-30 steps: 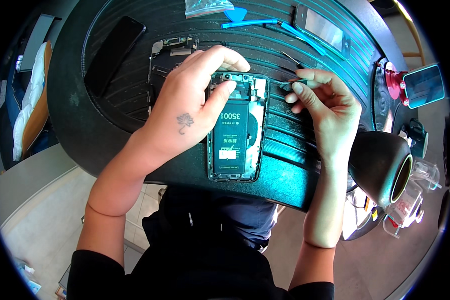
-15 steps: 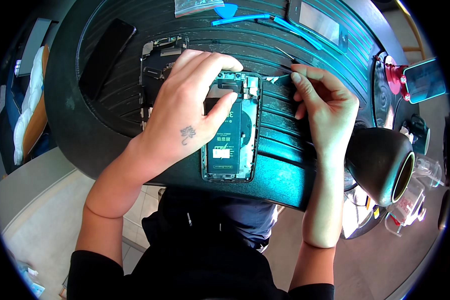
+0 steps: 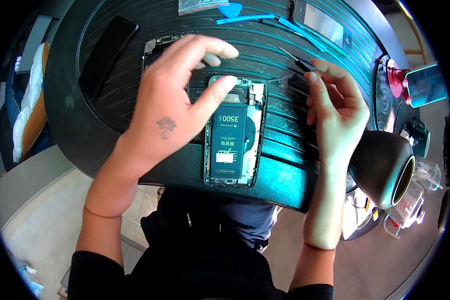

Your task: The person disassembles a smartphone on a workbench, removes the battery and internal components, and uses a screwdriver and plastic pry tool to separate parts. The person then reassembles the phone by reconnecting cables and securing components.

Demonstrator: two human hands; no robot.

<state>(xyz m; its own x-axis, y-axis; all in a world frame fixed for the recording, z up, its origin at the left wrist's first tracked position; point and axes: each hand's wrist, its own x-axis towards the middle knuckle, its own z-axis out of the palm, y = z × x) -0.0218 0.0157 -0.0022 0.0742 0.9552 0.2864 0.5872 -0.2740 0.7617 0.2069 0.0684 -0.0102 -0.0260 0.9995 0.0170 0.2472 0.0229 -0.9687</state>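
Note:
An opened smartphone body [image 3: 259, 135] lies near the table's front edge, its black battery [image 3: 229, 137] and inner parts exposed. My left hand [image 3: 167, 95] hovers at its upper left, thumb and fingers apart with nothing between them. The thumb tip overlaps the phone's top end. To the right of the phone, my right hand [image 3: 337, 105] pinches a thin strip, partly clear and partly dark, between thumb and forefinger. Just beyond those fingertips is a thin screwdriver [image 3: 298, 61], its handle partly hidden by the hand. A second opened phone part [image 3: 151, 46] lies mostly hidden behind my left hand.
A black phone [image 3: 107, 57] lies at the left. Blue pry tools [image 3: 250, 19], a plastic bag [image 3: 200, 6] and another device [image 3: 322, 25] lie at the back. On the right are a phone on a red stand [image 3: 395, 82], a dark vase [image 3: 380, 165] and a mug [image 3: 419, 135].
My left hand has lifted off the phone and shifted left, uncovering more of the battery. My right hand has drawn slightly right, away from the phone, with the strip.

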